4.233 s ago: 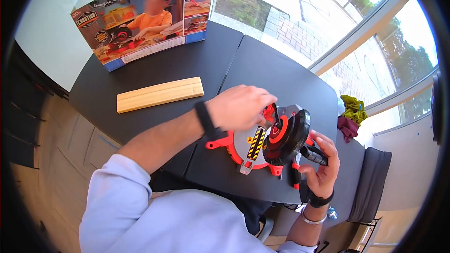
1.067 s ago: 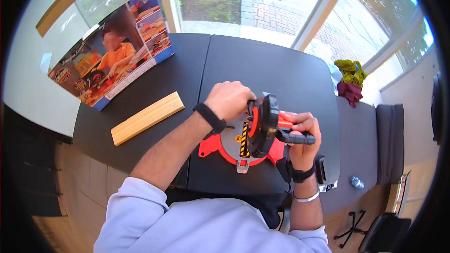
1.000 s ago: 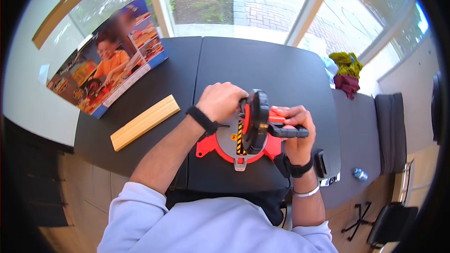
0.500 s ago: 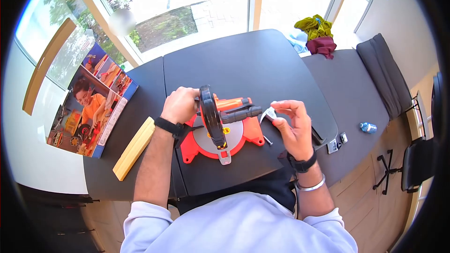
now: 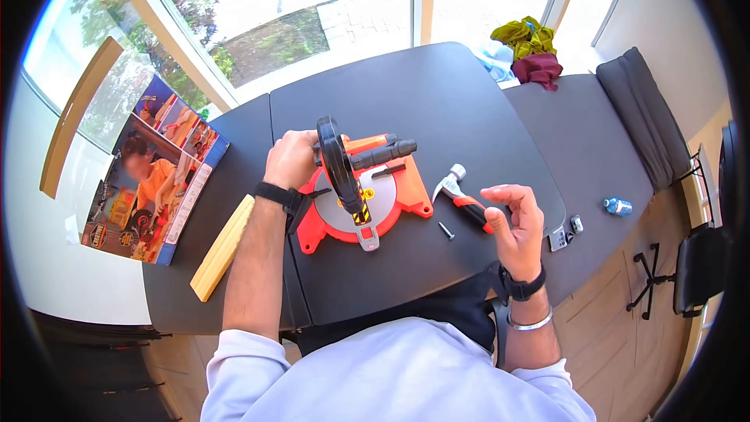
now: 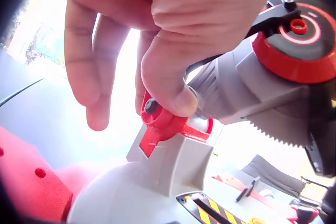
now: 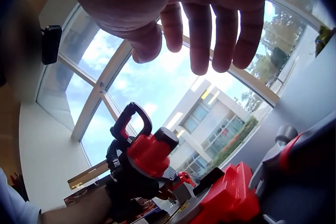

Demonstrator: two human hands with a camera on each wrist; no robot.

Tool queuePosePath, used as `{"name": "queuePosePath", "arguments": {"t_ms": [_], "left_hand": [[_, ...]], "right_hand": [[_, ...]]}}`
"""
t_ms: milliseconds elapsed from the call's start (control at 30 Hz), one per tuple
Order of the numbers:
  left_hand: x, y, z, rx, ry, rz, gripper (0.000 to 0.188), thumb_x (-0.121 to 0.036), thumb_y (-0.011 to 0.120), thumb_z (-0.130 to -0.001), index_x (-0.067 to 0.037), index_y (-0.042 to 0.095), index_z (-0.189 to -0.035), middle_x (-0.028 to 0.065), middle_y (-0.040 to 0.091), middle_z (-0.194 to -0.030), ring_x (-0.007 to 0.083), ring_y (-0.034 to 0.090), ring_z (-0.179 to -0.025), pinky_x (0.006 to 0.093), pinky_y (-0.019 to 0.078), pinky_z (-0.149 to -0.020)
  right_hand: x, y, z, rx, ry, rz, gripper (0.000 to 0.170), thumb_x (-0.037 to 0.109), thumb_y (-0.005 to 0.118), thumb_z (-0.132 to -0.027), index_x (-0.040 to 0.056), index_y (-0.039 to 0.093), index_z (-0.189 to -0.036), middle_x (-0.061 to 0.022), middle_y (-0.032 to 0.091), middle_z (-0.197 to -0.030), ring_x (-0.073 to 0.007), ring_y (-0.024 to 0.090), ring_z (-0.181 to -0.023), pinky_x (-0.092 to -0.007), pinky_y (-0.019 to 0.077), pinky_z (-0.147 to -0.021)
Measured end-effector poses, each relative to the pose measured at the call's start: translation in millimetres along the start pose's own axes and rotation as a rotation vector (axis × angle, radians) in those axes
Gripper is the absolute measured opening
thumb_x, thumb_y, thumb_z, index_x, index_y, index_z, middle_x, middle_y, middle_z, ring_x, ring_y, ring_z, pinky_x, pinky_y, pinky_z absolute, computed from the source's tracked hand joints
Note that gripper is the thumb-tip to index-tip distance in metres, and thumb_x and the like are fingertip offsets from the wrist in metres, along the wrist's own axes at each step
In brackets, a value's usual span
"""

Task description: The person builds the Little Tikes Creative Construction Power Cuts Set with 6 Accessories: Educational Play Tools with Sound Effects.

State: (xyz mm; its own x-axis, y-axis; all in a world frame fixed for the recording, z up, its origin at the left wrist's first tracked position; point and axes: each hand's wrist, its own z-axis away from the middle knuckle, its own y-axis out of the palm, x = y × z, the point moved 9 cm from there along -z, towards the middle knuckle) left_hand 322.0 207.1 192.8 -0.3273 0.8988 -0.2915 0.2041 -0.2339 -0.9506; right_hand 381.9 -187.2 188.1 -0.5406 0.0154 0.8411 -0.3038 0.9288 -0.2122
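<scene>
A red, grey and black toy mitre saw (image 5: 332, 160) stands on the dark table. My left hand (image 5: 293, 160) reaches behind its round black blade guard in the head view. There, in the left wrist view, thumb and index finger pinch a red knob (image 6: 164, 121) at the saw's grey hinge; the other fingers hang free. My right hand (image 5: 517, 227) is raised to the right of the saw, fingers spread and holding nothing. Just left of it lies a claw hammer (image 5: 473, 211) with a black and red handle. A grey screw (image 5: 446, 230) lies between hammer and saw.
A wooden block (image 5: 223, 250) lies left of my left forearm, with a large printed box (image 5: 156, 180) beyond it. Phone-like items (image 5: 557, 241) sit at the right table edge. A bench holds a water bottle (image 5: 617, 206) and crumpled cloths (image 5: 527, 41).
My right hand has let go of the saw's handle and moved right, past the hammer. The left hand stays at the saw's hinge. The head view has turned to the right.
</scene>
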Motion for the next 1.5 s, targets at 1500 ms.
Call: {"name": "queuePosePath", "arguments": {"t_ms": [1500], "left_hand": [[-8, -17, 168, -0.131, 0.073, 0.37, 0.039, -0.017, 0.089, -0.087, 0.0, 0.077, -0.12, 0.0172, 0.08, -0.122, 0.0374, 0.075, -0.112, 0.0429, 0.0587, -0.098]], "right_hand": [[44, 7, -5, 0.044, -0.182, 0.443, 0.025, 0.003, 0.088, -0.087, 0.0031, 0.069, -0.102, -0.0105, 0.074, -0.097, -0.0295, 0.07, -0.09, -0.0383, 0.057, -0.078]]}}
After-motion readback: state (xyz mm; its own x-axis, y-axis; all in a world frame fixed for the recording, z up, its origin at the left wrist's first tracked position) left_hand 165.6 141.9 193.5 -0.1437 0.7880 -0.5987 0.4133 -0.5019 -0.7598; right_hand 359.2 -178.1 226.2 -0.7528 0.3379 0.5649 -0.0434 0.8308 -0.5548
